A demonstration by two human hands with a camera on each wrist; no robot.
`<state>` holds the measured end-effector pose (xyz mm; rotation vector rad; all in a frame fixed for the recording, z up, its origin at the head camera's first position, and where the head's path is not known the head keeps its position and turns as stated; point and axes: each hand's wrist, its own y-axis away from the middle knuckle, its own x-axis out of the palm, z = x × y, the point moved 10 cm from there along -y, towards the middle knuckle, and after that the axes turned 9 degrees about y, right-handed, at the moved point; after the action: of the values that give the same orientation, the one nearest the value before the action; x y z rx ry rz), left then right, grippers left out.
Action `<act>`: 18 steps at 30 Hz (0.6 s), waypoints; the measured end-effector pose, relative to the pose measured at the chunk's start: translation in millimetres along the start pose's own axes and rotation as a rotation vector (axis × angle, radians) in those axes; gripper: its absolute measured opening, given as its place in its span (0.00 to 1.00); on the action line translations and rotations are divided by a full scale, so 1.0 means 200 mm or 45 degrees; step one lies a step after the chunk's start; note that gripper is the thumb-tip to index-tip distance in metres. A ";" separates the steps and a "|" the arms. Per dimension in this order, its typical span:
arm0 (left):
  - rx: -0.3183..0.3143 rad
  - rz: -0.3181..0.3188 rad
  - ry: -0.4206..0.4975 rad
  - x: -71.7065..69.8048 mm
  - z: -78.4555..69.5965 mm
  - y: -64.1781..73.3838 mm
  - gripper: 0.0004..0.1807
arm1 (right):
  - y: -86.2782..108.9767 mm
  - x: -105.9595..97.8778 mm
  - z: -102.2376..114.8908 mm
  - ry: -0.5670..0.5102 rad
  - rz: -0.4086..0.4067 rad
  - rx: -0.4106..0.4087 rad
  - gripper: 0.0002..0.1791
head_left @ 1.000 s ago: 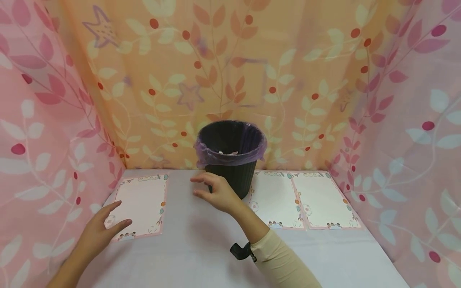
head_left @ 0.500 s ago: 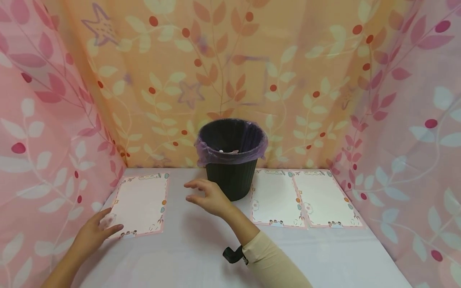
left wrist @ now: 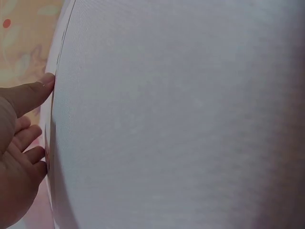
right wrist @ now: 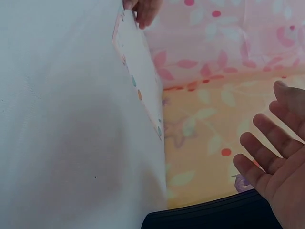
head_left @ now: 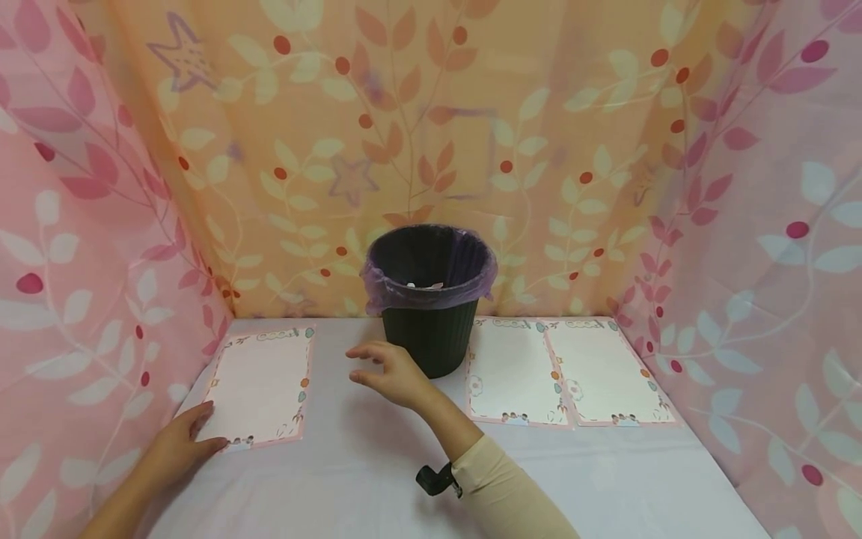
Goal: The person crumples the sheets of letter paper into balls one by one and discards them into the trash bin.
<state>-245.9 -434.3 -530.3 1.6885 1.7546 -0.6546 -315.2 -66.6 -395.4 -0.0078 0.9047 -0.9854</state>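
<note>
With the left hand (head_left: 176, 443) lower than a second ago, reaches the near left corner of the left sheet (head_left: 263, 382), flat on the table (head_left: 337, 483) — seemingly within grasp. Spreads thumb and fingers without pinching; holds the right hand (head_left: 397, 376) loose-fingered near the bin (head_left: 434, 340), gripping nothing.

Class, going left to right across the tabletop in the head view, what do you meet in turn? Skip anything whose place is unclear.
Left hand, leftmost paper sheet, black bin, middle paper sheet, rightmost paper sheet.
</note>
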 end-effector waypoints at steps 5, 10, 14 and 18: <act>0.070 -0.010 0.014 0.02 -0.01 0.01 0.57 | 0.00 0.02 -0.03 0.014 -0.002 -0.015 0.17; 0.185 -0.014 0.037 0.05 -0.10 0.05 0.55 | -0.01 0.05 -0.08 0.016 0.020 0.023 0.18; 0.187 -0.001 0.058 0.10 -0.14 0.07 0.55 | -0.01 0.09 -0.12 0.011 0.043 0.075 0.18; 0.192 -0.017 0.072 0.15 -0.13 0.09 0.57 | -0.01 0.13 -0.17 0.011 0.057 0.106 0.20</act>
<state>-230.6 -392.6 -532.9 1.8136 1.7962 -0.7696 -332.6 -73.1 -432.6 0.0871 0.8679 -0.9816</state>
